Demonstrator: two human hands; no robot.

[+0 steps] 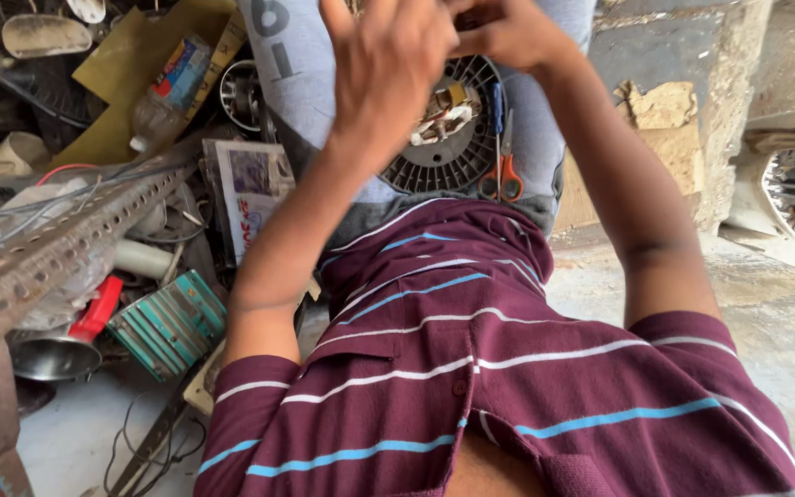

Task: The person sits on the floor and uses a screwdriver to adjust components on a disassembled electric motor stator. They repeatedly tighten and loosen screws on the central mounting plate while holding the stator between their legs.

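While both raised, left hand (pixel 388 69), right hand (pixel 508 32), one fan grille (pixel 448 152), one scissors (pixel 503 175)

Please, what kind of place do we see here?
Probably a small repair workshop for fans: a round fan motor plate lies on the person's lap beside orange-handled scissors, with tangled wires and scrap nearby.

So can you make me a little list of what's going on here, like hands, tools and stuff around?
left hand: raised, fingers spread, holds nothing visible
right hand: raised, partly cut off at the frame's top
lap: round grey fan grille with a motor part
tool: orange-handled scissors on the grille
beside: rusty perforated metal bar, plastic bottle
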